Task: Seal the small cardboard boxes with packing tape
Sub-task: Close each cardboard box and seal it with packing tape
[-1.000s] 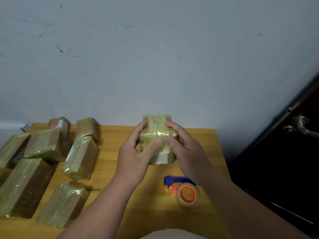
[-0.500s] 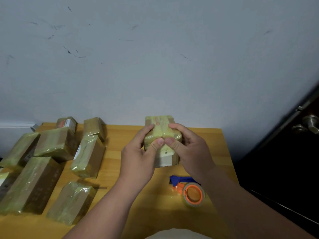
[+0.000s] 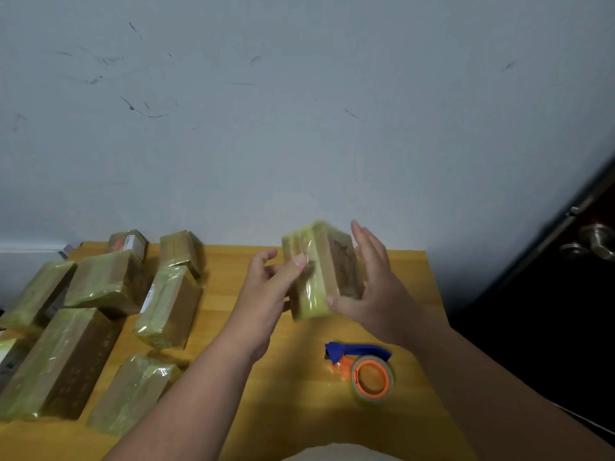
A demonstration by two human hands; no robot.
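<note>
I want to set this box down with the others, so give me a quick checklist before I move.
1. Box supported: ok, held above the table between left hand and right hand.
2. Grip firm: cannot tell, the right hand's fingers are straight and the frame is blurred.
3. Tape wrapped over the box: ok on the faces shown; far side cannot tell.
4. Tape dispenser out of the way: ok, it lies near the right forearm.
5. Sealed boxes grouped left: ok.

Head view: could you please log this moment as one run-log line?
left hand grips small tape-wrapped cardboard box | right hand open against it | orange-cored tape dispenser on table
</note>
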